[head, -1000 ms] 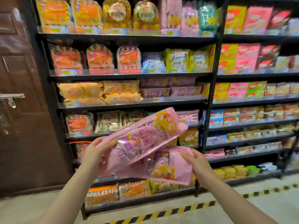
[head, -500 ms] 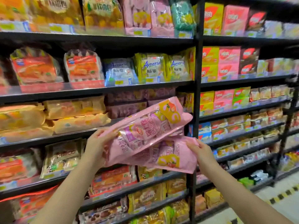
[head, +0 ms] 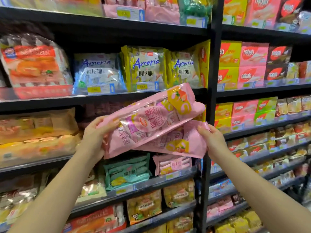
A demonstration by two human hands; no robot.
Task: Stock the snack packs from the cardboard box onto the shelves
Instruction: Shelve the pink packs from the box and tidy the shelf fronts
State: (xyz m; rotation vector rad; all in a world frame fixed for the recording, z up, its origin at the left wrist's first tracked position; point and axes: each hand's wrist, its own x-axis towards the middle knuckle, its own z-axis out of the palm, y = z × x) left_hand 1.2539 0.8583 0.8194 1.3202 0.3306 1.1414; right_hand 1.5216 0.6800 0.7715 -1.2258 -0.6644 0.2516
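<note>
I have two pink Swiss roll packs held up before the black shelves (head: pixel 107 98). My left hand (head: pixel 94 135) has its fingers clamped on the near end of the upper pink pack (head: pixel 151 115), which tilts up to the right. My right hand (head: pixel 212 138) pinches the right edge of the lower pink pack (head: pixel 176 145), lying partly under the first. Both hang in front of the shelf below the Ameria bags (head: pixel 144 68).
</note>
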